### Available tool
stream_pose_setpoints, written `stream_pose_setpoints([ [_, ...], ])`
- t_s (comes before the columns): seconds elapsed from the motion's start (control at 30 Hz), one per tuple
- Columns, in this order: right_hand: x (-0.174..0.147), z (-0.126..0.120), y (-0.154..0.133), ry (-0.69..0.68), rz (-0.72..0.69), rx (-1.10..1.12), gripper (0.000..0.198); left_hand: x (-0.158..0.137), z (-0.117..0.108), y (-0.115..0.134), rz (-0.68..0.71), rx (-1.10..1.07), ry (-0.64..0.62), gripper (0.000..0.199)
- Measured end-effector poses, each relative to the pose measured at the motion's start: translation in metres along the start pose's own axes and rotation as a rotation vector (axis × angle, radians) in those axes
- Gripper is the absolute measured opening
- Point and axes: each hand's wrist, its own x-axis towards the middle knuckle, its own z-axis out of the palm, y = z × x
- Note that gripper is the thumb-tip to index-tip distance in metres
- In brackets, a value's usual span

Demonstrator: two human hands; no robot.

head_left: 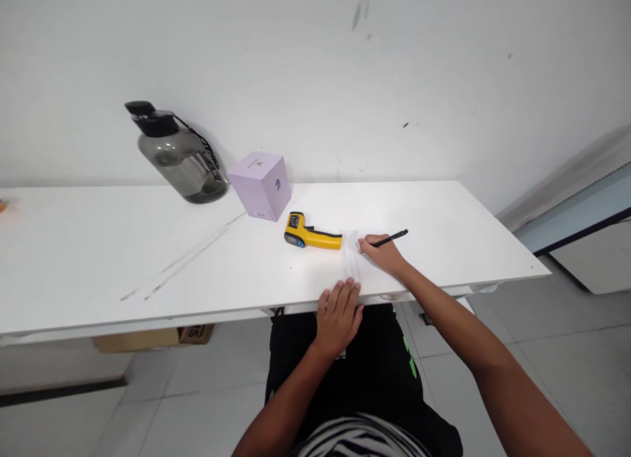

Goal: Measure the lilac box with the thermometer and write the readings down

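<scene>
Along the front edge of the white table [434, 214], a strip of white paper [351, 258] is hard to make out: its borders fade into the tabletop, its marks are too faint to read, and its near end is covered by fingers. The tip of the black pen [397, 235] is hidden behind the right hand [378, 250], and an orange thing [2, 206] is cut off at the far left. The paper lies just left of the right hand and directly beyond the left hand [337, 315]. Beside its upper left side is the handle of a yellow thermometer gun [318, 239]; whether they touch, I cannot tell. The right hand pinches the pen, whose back end slants up and to the right, with the forearm reaching in from the lower right. The left hand grips nothing, its fingers laid forward, fairly straight, over the table edge onto the paper.
</scene>
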Motion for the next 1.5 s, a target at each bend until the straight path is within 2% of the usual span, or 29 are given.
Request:
stream_pose_setpoints([
  [0.3, 0.0, 0.0, 0.0, 0.018, 0.021, -0.007, 0.037, -0.002, 0.002, -0.001, 0.006, -0.001, -0.006, 0.058],
  [0.47, 0.0, -0.001, 0.002, 0.004, 0.013, 0.01, 0.035, 0.001, 0.0, -0.001, 0.019, 0.005, 0.039, 0.051],
  [0.67, 0.001, -0.002, 0.0, 0.041, 0.01, 0.033, 0.035, 0.006, 0.001, 0.0, 0.033, -0.018, 0.16, 0.048],
  [0.97, 0.001, -0.004, -0.003, 0.051, -0.042, 0.042, 0.04, 0.007, 0.0, 0.0, 0.037, -0.031, 0.166, 0.049],
  [1.07, -0.001, -0.002, 0.0, 0.131, -0.044, 0.002, 0.037, 0.006, -0.001, 0.001, 0.036, -0.03, 0.164, 0.047],
  [1.2, 0.003, 0.0, 0.006, 0.34, -0.094, -0.212, 0.031, 0.006, -0.002, 0.001, 0.033, -0.027, 0.157, 0.047],
  [1.3, 0.017, -0.004, 0.009, 0.364, 0.023, -0.364, 0.04, 0.006, -0.002, 0.002, 0.033, -0.027, 0.149, 0.048],
  [1.4, 0.039, -0.01, 0.01, 0.32, 0.19, -0.441, 0.042, 0.006, -0.003, 0.002, 0.028, -0.025, 0.139, 0.05],
  [1.5, 0.057, -0.013, 0.009, 0.247, 0.265, -0.537, 0.04, 0.007, -0.005, 0.003, 0.022, -0.024, 0.125, 0.05],
])
